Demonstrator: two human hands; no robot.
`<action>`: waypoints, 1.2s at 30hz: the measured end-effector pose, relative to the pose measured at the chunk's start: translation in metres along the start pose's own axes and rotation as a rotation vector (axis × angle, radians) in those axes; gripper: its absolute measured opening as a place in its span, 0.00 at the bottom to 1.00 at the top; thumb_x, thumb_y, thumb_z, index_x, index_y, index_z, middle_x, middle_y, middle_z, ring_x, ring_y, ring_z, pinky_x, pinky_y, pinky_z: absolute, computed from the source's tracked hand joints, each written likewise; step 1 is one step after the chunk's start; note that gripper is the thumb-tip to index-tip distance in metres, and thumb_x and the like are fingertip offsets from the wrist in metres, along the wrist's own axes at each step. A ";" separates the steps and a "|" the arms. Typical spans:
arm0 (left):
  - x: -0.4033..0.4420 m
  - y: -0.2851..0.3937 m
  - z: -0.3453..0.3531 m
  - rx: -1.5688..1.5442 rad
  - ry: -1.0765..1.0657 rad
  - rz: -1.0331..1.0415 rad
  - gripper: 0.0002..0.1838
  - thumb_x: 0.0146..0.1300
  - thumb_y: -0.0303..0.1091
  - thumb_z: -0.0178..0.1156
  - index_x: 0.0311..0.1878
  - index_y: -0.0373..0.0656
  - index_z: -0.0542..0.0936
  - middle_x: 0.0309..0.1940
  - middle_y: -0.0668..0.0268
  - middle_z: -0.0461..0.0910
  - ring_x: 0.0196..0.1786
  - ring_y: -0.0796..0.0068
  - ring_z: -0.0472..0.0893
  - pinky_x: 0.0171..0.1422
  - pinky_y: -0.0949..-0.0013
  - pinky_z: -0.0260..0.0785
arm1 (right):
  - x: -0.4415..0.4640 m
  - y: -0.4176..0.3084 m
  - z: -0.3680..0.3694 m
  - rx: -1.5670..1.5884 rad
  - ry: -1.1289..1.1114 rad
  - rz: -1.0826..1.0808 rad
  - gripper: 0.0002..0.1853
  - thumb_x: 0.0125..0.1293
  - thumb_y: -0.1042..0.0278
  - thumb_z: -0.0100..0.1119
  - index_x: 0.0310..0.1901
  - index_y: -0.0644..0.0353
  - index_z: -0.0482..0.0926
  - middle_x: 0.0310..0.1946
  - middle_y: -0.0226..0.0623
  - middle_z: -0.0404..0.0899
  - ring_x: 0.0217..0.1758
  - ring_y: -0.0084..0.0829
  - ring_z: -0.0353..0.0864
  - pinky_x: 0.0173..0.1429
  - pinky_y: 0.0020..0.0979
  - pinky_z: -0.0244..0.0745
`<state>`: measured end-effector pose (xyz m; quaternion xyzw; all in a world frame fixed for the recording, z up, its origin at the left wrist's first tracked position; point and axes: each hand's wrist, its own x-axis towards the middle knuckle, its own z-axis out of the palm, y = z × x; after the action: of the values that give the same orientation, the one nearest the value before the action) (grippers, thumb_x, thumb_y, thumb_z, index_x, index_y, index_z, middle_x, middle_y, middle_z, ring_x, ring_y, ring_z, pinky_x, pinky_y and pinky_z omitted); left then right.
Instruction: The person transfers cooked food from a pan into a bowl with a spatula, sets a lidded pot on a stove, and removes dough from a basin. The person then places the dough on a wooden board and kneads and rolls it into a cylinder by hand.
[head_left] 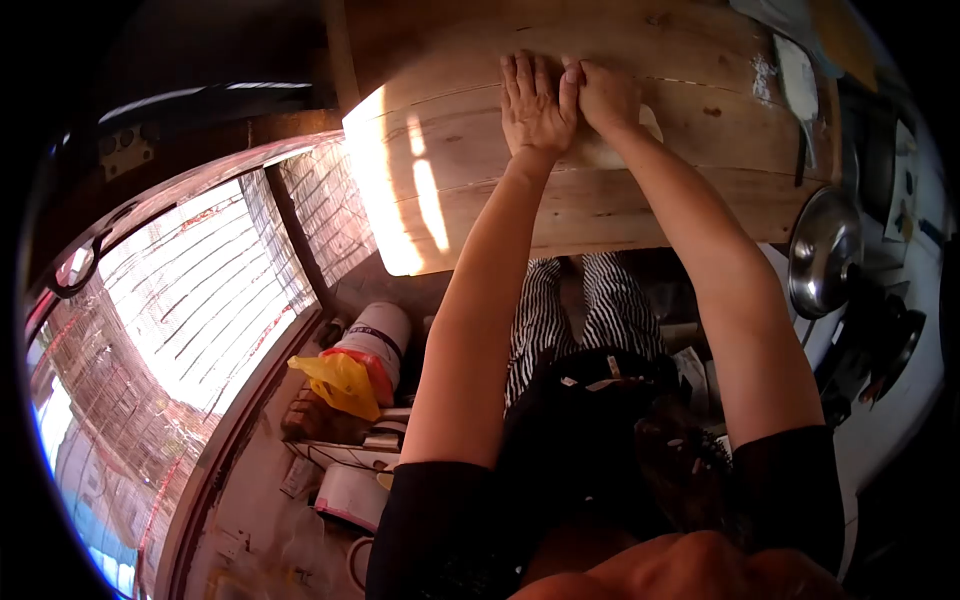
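A wooden board lies in front of me, and both hands press down on it side by side. My left hand is flat, its fingers stretched away from me and its thumb touching the other hand. My right hand has its fingers curled under, over a pale lump of dough. Part of the dough shows beside the right wrist and between the forearms; the rest is hidden beneath the hands.
At the board's right side lie a broad-bladed cleaver and a patch of white flour. A shiny metal lid stands off the near right corner. Down left are a yellow plastic bag and a white container, beside a bright window.
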<state>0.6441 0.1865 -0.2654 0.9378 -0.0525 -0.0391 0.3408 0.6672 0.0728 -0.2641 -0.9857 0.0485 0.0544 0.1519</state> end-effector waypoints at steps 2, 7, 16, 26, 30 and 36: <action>-0.041 0.006 -0.013 -0.027 -0.093 0.052 0.31 0.75 0.54 0.32 0.64 0.42 0.71 0.69 0.54 0.63 0.74 0.52 0.57 0.75 0.57 0.53 | -0.036 -0.004 -0.024 0.296 0.167 0.015 0.15 0.68 0.57 0.48 0.34 0.56 0.81 0.32 0.40 0.83 0.35 0.43 0.83 0.40 0.42 0.76; -0.135 0.025 -0.024 -0.166 0.049 0.075 0.19 0.73 0.40 0.43 0.55 0.40 0.77 0.55 0.57 0.77 0.63 0.56 0.71 0.72 0.54 0.55 | -0.146 -0.007 -0.033 -0.093 0.260 -0.142 0.10 0.68 0.59 0.51 0.36 0.52 0.79 0.38 0.29 0.78 0.44 0.32 0.74 0.53 0.36 0.63; -0.029 0.020 -0.012 0.030 0.071 0.080 0.19 0.67 0.37 0.48 0.57 0.38 0.72 0.58 0.55 0.73 0.63 0.55 0.70 0.71 0.52 0.55 | -0.056 -0.001 -0.002 -0.239 0.292 -0.069 0.15 0.69 0.55 0.49 0.30 0.53 0.80 0.31 0.29 0.76 0.39 0.32 0.72 0.47 0.36 0.65; 0.048 0.008 0.000 0.064 0.048 0.111 0.20 0.68 0.35 0.47 0.61 0.39 0.68 0.69 0.49 0.59 0.74 0.48 0.54 0.76 0.50 0.46 | 0.028 0.001 0.009 -0.127 0.053 0.059 0.15 0.67 0.54 0.50 0.31 0.53 0.81 0.34 0.38 0.83 0.40 0.42 0.83 0.40 0.44 0.78; 0.064 0.000 0.016 0.126 0.142 0.172 0.22 0.68 0.34 0.48 0.64 0.40 0.65 0.68 0.49 0.59 0.74 0.48 0.55 0.76 0.52 0.49 | 0.046 0.001 0.008 -0.137 -0.102 0.137 0.23 0.70 0.49 0.41 0.31 0.51 0.84 0.30 0.41 0.84 0.38 0.44 0.84 0.41 0.43 0.79; -0.025 0.019 0.000 0.187 0.038 0.260 0.20 0.69 0.44 0.49 0.53 0.38 0.76 0.61 0.52 0.70 0.69 0.55 0.66 0.68 0.56 0.62 | -0.019 0.008 -0.044 0.199 -0.018 0.355 0.28 0.74 0.50 0.35 0.31 0.59 0.82 0.29 0.46 0.82 0.35 0.47 0.82 0.45 0.45 0.75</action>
<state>0.6174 0.1749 -0.2523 0.9513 -0.1705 0.0280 0.2553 0.6515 0.0537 -0.2226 -0.9412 0.2253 0.0843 0.2373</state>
